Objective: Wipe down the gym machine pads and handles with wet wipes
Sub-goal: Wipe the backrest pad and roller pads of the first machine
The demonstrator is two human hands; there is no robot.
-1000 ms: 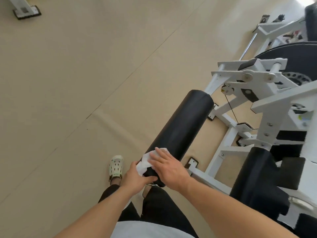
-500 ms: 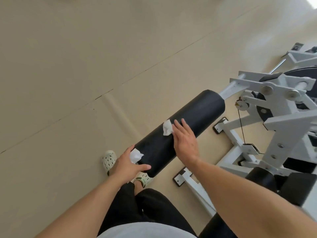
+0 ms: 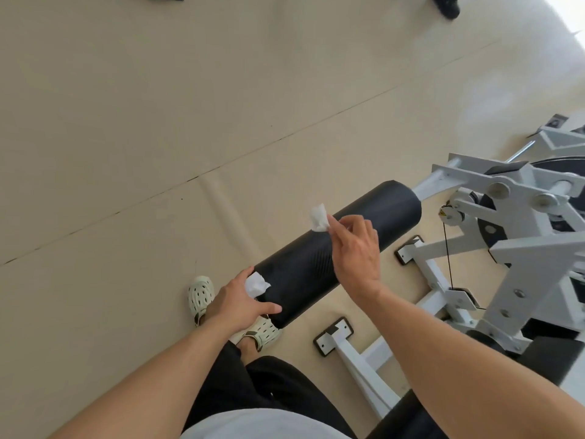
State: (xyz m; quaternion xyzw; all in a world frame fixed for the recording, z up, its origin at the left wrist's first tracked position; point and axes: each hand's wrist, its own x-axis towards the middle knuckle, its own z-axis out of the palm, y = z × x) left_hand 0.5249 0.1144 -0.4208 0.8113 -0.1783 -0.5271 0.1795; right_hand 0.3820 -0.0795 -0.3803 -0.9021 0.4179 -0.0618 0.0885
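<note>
Lifting off the black roller pad [image 3: 342,251], the right hand [image 3: 354,248] pinches its wipe [image 3: 318,218]; left hand [image 3: 240,301] grips a second wipe [image 3: 256,285] at the pad's end; handles probably remain

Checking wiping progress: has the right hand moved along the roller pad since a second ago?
Yes. The right hand with its wipe moved from the pad's near end toward the frame end of the roller pad.
</note>
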